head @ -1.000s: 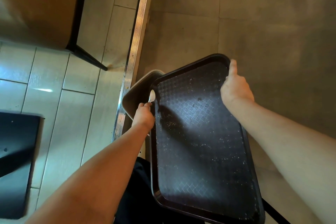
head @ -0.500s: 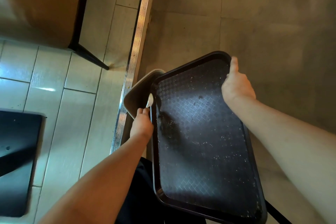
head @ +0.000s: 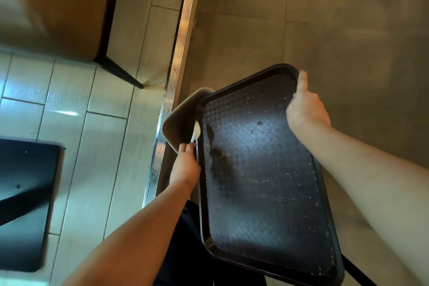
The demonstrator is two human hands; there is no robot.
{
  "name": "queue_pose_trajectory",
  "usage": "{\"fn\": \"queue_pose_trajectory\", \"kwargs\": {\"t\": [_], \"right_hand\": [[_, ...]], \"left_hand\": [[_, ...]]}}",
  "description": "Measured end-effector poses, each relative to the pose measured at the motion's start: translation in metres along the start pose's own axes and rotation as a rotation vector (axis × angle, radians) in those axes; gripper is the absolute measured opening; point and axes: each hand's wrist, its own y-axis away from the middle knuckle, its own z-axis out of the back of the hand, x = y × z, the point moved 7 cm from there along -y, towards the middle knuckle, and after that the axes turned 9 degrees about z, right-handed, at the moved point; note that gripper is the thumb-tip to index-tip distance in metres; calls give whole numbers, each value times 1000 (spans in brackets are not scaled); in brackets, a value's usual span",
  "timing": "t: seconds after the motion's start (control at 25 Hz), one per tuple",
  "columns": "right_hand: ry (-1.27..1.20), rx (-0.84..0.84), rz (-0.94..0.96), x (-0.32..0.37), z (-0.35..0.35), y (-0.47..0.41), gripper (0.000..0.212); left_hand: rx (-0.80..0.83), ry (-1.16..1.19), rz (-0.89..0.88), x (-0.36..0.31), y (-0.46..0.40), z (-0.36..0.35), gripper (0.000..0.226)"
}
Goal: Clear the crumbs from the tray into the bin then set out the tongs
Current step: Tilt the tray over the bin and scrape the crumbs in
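Both hands hold the wide dark plastic tray [head: 262, 169] by its rims: left hand [head: 185, 165] also pinches something small and white [head: 196, 131], right hand [head: 305, 107] wraps the far edge. It looks light, stiff, slippery.

No readable text, labels, brands, numbers or signs anywhere in view.
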Motion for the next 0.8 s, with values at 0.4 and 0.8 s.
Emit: {"fn": "queue_pose_trajectory", "kwargs": {"t": [0.4,0.8], "right_hand": [[20,6,0,7,1,-1,73],[28,12,11,13,3,-4,75]], "left_hand": [[48,-83,80,29,25,-12,58],[87,-202,60,28,26,-10,62]]}}
